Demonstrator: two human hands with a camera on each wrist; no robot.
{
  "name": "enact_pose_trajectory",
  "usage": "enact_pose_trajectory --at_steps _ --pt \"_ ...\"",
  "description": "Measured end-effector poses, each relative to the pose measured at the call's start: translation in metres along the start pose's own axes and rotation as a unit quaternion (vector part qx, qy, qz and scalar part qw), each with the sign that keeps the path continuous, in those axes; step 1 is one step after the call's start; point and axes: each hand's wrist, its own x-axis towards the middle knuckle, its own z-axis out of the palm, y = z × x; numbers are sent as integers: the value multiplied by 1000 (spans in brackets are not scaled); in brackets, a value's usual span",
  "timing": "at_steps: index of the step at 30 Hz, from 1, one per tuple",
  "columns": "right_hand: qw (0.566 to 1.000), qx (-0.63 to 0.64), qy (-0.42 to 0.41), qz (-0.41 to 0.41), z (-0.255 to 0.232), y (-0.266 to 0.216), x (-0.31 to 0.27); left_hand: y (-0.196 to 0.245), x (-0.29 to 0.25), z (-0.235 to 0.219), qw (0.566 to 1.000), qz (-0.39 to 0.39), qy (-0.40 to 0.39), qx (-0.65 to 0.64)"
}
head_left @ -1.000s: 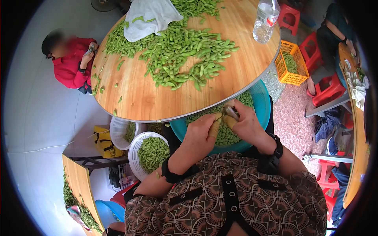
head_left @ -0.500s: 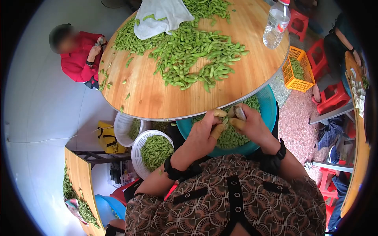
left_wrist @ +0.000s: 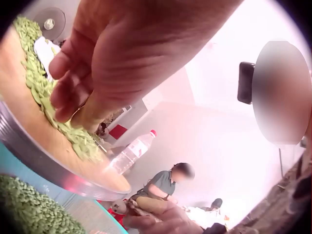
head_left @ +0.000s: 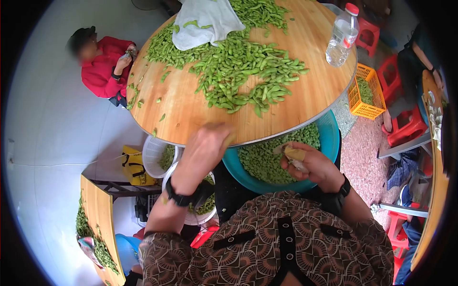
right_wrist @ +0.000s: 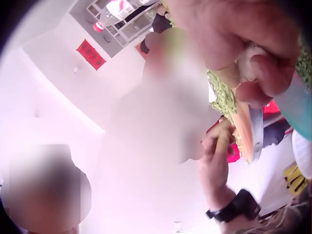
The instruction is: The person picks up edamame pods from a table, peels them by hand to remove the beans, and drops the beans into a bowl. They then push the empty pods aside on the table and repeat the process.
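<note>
My left hand (head_left: 206,142) is over the near edge of the round wooden table (head_left: 176,124), blurred in the head view. Its fingers bend loosely in the left wrist view, where the hand (left_wrist: 122,58) shows nothing held. Green pods (head_left: 238,71) lie heaped beyond it. Over the teal basin (head_left: 330,138) of green beans (head_left: 265,162), my right hand (head_left: 315,164) curls round a small pale object (head_left: 299,165), partly hidden by the fingers. Yellowish covering wraps its thumb. The same pale object (right_wrist: 249,61) shows between the right fingers in the right wrist view.
A white cloth (head_left: 205,24) lies on the pods, and a water bottle (head_left: 342,38) stands at the table's right. White baskets (head_left: 153,155) are below left; an orange crate (head_left: 367,107) is at right. A person in red (head_left: 102,71) sits at left.
My left hand has moved away from the right, up and left to the table's edge. The right hand still holds the pale object over the basin. The head view has shifted slightly.
</note>
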Motion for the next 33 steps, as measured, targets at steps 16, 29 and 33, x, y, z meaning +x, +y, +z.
enact_pose_trajectory --at_steps 16,29,33 --pt "994 27 -41 -93 33 -20 -9 5 68 47 892 -79 74 -439" --pt "983 19 -35 -179 35 -24 -5 43 28 61 968 73 178 -162" --pt "982 -33 -5 -185 38 -21 -8 53 23 62 934 -1 140 -329"
